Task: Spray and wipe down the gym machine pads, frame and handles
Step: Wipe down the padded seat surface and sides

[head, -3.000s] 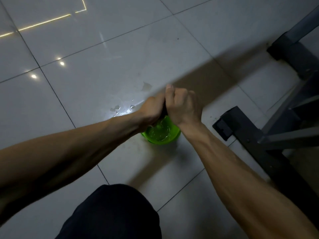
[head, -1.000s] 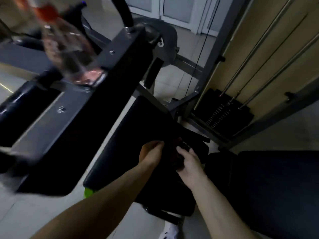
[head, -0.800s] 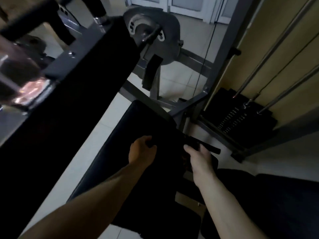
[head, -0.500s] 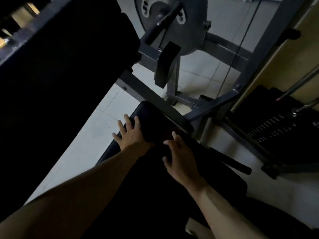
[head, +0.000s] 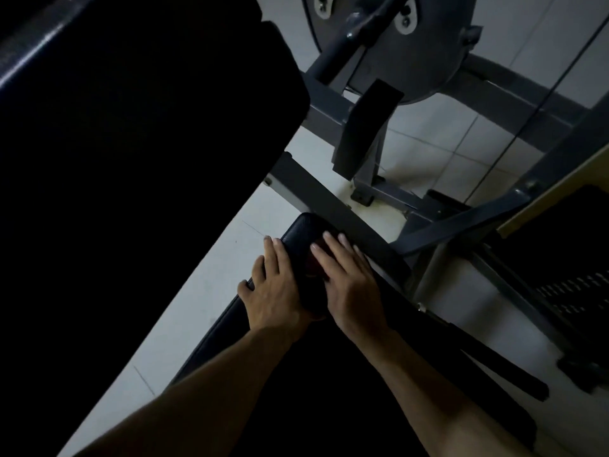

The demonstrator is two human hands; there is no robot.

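Head view: left hand (head: 273,286) and right hand (head: 351,282) lie flat, fingers straight and gripping nothing, side by side on the far end of the black pad (head: 298,230). A dark cloth (head: 312,275), hard to make out, sits pressed between them. Grey frame bar (head: 324,202) runs just beyond the pad.

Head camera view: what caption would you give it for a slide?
Left hand and right hand press a dark cloth onto the end of the black machine pad.

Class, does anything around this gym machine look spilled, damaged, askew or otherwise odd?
Nothing looks spilled or broken. The left hand and right hand lie flat on the seat pad. Only faint yellowish staining marks the floor by the frame foot.
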